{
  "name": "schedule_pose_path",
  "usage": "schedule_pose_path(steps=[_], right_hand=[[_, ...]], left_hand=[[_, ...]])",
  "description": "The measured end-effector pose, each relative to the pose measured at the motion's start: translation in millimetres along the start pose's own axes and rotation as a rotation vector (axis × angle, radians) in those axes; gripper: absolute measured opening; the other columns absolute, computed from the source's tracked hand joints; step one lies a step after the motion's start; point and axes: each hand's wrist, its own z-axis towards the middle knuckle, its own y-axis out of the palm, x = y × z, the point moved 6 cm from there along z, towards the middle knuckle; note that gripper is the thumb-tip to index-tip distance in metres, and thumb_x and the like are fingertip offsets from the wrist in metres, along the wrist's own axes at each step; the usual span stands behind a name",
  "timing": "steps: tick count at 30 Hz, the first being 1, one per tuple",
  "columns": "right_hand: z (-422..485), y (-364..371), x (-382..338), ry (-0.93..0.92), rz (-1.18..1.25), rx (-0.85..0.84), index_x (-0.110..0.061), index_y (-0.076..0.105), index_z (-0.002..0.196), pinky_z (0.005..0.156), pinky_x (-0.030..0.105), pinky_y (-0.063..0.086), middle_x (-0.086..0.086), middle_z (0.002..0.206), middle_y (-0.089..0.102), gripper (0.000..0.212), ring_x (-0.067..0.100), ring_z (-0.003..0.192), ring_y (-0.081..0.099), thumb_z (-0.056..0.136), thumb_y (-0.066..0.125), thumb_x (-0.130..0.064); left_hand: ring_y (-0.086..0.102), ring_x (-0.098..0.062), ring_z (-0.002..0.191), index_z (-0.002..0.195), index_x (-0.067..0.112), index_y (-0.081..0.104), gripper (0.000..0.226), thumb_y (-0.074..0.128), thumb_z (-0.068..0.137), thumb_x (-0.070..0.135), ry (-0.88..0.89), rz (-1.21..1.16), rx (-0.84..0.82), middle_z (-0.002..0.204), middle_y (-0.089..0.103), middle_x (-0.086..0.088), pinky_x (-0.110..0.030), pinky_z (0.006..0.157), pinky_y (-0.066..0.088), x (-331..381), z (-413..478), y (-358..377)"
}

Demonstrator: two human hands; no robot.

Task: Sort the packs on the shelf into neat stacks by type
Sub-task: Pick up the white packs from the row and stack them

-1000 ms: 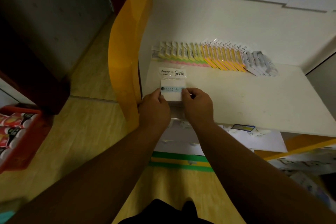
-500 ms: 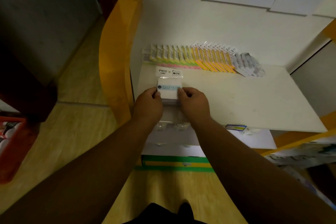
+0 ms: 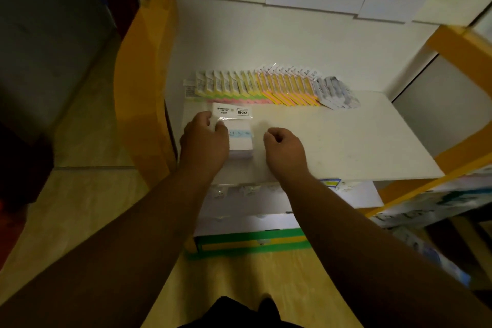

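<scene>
The white pack stack [image 3: 239, 138] sits at the shelf's [image 3: 346, 141] front left; its header card reads "TY-8837", the other print too blurred to read; the left hand [image 3: 203, 138] rests on its left edge, fingers curled against it; the right hand [image 3: 285, 148] hovers just beside it, fingers loosely curled, holding nothing; the row of coloured packs [image 3: 266, 88] leans along the back wall, labels illegible

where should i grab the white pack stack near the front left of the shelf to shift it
Pinch the white pack stack by its two long side edges, coming from the front. It lies flat with its header card pointing to the back. The left hand already rests on its left edge; the right hand is off it, so the right edge is free.
</scene>
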Motion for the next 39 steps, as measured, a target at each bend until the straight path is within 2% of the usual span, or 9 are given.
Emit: schedule_pose_path(steps=[2, 6, 11, 17, 20, 28, 33, 36, 39], right_hand=[[2, -10, 0, -0.011, 0.004, 0.026, -0.015, 0.065, 0.128, 0.094, 0.028, 0.045, 0.003, 0.124, 0.067, 0.035, 0.017, 0.107, 0.06, 0.099, 0.054, -0.029], [9, -33, 1, -0.04, -0.008, 0.057, -0.017, 0.064, 0.13, 0.098, 0.031, 0.048, -0.001, 0.124, 0.066, 0.037, 0.016, 0.113, 0.061, 0.098, 0.054, -0.033], [31, -67, 10, -0.091, -0.035, 0.094, -0.018, 0.066, 0.126, 0.098, 0.036, 0.05, 0.0, 0.12, 0.068, 0.037, 0.016, 0.109, 0.063, 0.095, 0.055, -0.035], [77, -118, 35, -0.135, -0.029, 0.074, -0.021, 0.067, 0.124, 0.096, 0.035, 0.051, -0.002, 0.118, 0.068, 0.039, 0.016, 0.105, 0.064, 0.093, 0.054, -0.041], [105, -144, 49, -0.15, -0.006, 0.042, -0.025, 0.068, 0.122, 0.094, 0.039, 0.054, -0.004, 0.116, 0.068, 0.041, 0.013, 0.103, 0.064, 0.091, 0.051, -0.046], [181, -201, 84, -0.192, -0.006, -0.044, -0.025, 0.067, 0.125, 0.082, 0.022, 0.053, -0.006, 0.119, 0.068, 0.032, 0.007, 0.099, 0.063, 0.098, 0.055, -0.039], [207, -211, 102, -0.172, 0.075, -0.081, -0.021, 0.06, 0.132, 0.069, 0.004, 0.035, -0.001, 0.131, 0.06, 0.034, 0.008, 0.107, 0.058, 0.1, 0.056, -0.031], [213, -213, 110, -0.169, 0.094, -0.085, -0.022, 0.059, 0.132, 0.074, 0.005, 0.039, -0.001, 0.132, 0.057, 0.033, 0.007, 0.108, 0.057, 0.101, 0.055, -0.03], [218, -213, 118, -0.155, 0.088, -0.083, -0.022, 0.059, 0.133, 0.089, 0.021, 0.052, -0.002, 0.132, 0.057, 0.034, 0.011, 0.112, 0.058, 0.1, 0.056, -0.031]], left_hand=[[0.058, -0.023, 0.114, 0.129, 0.034, 0.049, 0.048, 0.044, 0.085, 0.052, 0.065, 0.016, -0.003, 0.132, 0.055, 0.003, -0.046, 0.092, 0.053, 20, 2, 2], [0.053, -0.02, 0.121, 0.132, 0.03, 0.052, 0.04, 0.05, 0.093, 0.04, 0.199, 0.045, -0.026, 0.136, 0.053, 0.003, -0.04, 0.102, 0.045, 54, -2, 22], [0.058, -0.017, 0.11, 0.131, 0.029, 0.054, 0.038, 0.053, 0.093, 0.036, 0.258, 0.045, -0.104, 0.128, 0.057, 0.008, -0.036, 0.099, 0.046, 82, -9, 70], [0.057, -0.013, 0.115, 0.131, 0.027, 0.055, 0.037, 0.055, 0.094, 0.03, 0.301, 0.057, -0.155, 0.13, 0.058, 0.008, -0.035, 0.102, 0.045, 124, -15, 147], [0.056, -0.013, 0.114, 0.132, 0.024, 0.054, 0.037, 0.055, 0.095, 0.028, 0.305, 0.051, -0.186, 0.131, 0.058, 0.005, -0.033, 0.1, 0.045, 149, -18, 191], [0.055, -0.009, 0.11, 0.135, 0.023, 0.053, 0.038, 0.054, 0.097, 0.03, 0.21, 0.045, -0.165, 0.132, 0.057, 0.004, -0.027, 0.089, 0.043, 195, -22, 278], [0.054, -0.005, 0.104, 0.136, 0.021, 0.053, 0.04, 0.056, 0.096, 0.024, 0.15, 0.037, -0.096, 0.134, 0.058, 0.001, -0.024, 0.091, 0.042, 196, -17, 300], [0.054, -0.006, 0.108, 0.136, 0.021, 0.052, 0.04, 0.055, 0.097, 0.024, 0.132, 0.034, -0.088, 0.135, 0.058, 0.003, -0.026, 0.095, 0.043, 194, -13, 311], [0.055, -0.006, 0.11, 0.137, 0.022, 0.052, 0.041, 0.055, 0.096, 0.022, 0.11, 0.031, -0.075, 0.135, 0.058, 0.005, -0.026, 0.096, 0.044, 190, -10, 319]])
